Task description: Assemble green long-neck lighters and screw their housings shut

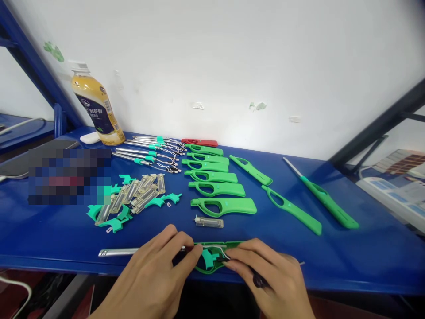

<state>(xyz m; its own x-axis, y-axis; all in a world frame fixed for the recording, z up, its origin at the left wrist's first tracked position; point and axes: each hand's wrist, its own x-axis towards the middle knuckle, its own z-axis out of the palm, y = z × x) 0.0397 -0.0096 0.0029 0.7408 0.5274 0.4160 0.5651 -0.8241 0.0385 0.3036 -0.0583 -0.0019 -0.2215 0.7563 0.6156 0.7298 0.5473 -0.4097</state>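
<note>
At the table's front edge lies an open green lighter shell (237, 244) with a teal trigger (208, 258) inside it. My left hand (157, 270) is closed on the shell's left end, where a metal lighter tube (117, 252) sticks out to the left. My right hand (270, 274) pinches a small black igniter part (222, 259) with a white wire, over the shell. A dark-handled tool (259, 280) is tucked in that same hand, and a thin metal tip shows past its far side. Just beyond lies a clear fuel tank (209, 222).
Green shell halves (224, 206) and a red one (201, 142) form a column. Metal tubes with wires (146, 155) lie behind clear tanks (145, 197) and teal triggers (113, 223). An assembled lighter (323, 199) lies right; a drink bottle (96, 106) stands back left.
</note>
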